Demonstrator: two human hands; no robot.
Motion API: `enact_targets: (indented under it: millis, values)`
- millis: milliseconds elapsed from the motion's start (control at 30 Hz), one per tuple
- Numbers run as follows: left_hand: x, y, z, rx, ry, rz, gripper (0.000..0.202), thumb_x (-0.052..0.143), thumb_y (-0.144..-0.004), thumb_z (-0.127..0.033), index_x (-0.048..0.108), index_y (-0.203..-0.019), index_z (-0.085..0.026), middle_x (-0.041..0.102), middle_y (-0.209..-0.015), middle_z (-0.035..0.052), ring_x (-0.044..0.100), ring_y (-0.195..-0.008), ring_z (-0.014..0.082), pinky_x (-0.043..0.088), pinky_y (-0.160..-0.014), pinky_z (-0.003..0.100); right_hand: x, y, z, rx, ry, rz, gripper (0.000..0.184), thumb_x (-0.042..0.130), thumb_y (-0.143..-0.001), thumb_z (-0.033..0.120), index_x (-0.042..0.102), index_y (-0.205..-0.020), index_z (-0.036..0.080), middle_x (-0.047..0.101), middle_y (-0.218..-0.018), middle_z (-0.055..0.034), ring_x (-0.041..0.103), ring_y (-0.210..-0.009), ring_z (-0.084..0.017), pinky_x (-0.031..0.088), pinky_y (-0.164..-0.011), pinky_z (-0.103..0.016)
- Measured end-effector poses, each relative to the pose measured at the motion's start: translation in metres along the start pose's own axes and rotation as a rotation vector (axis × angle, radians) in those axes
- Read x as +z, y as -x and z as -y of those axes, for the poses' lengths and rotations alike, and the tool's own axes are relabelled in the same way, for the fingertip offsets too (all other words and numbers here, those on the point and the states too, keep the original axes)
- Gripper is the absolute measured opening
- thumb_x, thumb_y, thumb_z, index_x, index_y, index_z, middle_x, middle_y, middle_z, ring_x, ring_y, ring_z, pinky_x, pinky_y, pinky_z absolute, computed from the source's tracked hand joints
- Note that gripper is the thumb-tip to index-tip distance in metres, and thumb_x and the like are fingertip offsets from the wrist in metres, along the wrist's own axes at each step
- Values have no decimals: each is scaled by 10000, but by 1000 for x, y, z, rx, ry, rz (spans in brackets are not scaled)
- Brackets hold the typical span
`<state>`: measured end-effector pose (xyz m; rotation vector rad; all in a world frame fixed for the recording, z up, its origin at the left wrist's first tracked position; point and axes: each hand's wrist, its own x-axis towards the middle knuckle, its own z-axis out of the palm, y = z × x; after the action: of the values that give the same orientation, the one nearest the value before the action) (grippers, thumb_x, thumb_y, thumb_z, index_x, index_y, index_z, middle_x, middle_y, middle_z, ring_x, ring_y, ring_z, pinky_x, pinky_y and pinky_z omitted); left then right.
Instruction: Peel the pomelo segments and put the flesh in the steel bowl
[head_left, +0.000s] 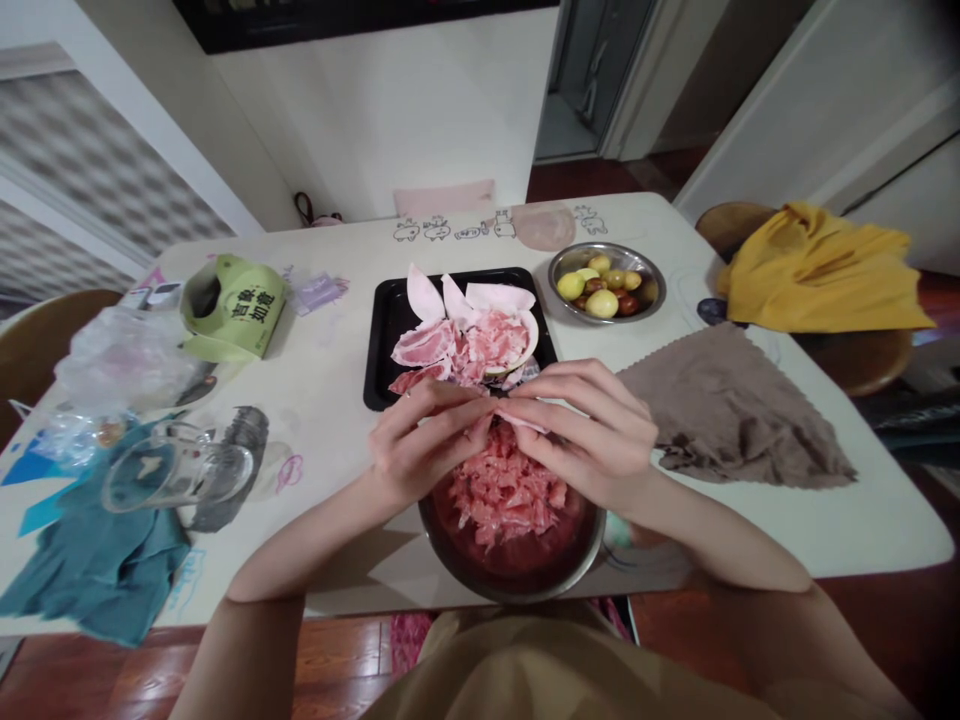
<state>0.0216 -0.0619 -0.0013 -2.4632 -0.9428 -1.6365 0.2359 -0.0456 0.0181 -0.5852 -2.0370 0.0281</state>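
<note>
Both hands meet over the back rim of a steel bowl (589,530) holding torn pink-red pomelo flesh (510,495). Between the fingertips is a small pomelo piece (523,420) with pale membrane showing. My left hand (427,435) pinches it from the left, and my right hand (592,430) grips it from the right, fingers bent. Just behind them, a black tray (380,330) carries white pomelo rind (501,297), peeled membranes (424,345) and a rind cup with pink scraps. The fingers partly cover the held piece and the tray's near edge.
A steel bowl of jujubes (600,285) stands at the back right, near a brown cloth (750,415). A yellow cloth (825,270) hangs over a chair. Leftward are a green carton (236,305), a clear glass pitcher (176,465), plastic bags (124,355) and a teal cloth (97,545).
</note>
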Motion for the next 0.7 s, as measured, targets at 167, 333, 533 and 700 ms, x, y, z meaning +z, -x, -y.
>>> enact_targets:
  millis: [167, 333, 533, 700]
  values:
    - [0, -3, -1, 10, 39, -8, 386, 795, -809, -29, 718, -1159, -175, 753, -1010, 53, 747, -886, 146, 638, -777, 278, -1, -4, 1, 43, -80, -11, 212, 728, -869, 98, 758, -1045, 213, 791, -946, -59, 701, -905, -207, 611, -795, -392]
    - [0, 0, -1, -54, 66, 0, 378, 784, -835, -61, 725, -1177, -210, 761, -1034, 38, 748, -901, 137, 640, -801, 273, 1, -7, 3, 133, -166, -30, 198, 709, -871, 93, 761, -1001, 233, 785, -896, -41, 704, -839, -188, 586, -760, -379]
    - [-1, 1, -1, -61, 75, 21, 342, 798, -832, -73, 729, -1153, -168, 760, -1036, 65, 744, -915, 152, 636, -832, 294, 6, -6, 4, 204, -289, -33, 151, 706, -861, 77, 759, -947, 189, 771, -859, -57, 695, -801, -173, 559, -750, -360]
    - [0, 1, -2, -60, 56, 4, 325, 791, -828, -70, 725, -1121, -195, 763, -1005, 47, 747, -887, 148, 639, -801, 289, 6, -6, 4, 234, -312, -30, 158, 706, -851, 77, 764, -937, 196, 770, -854, -50, 690, -797, -173, 552, -756, -359]
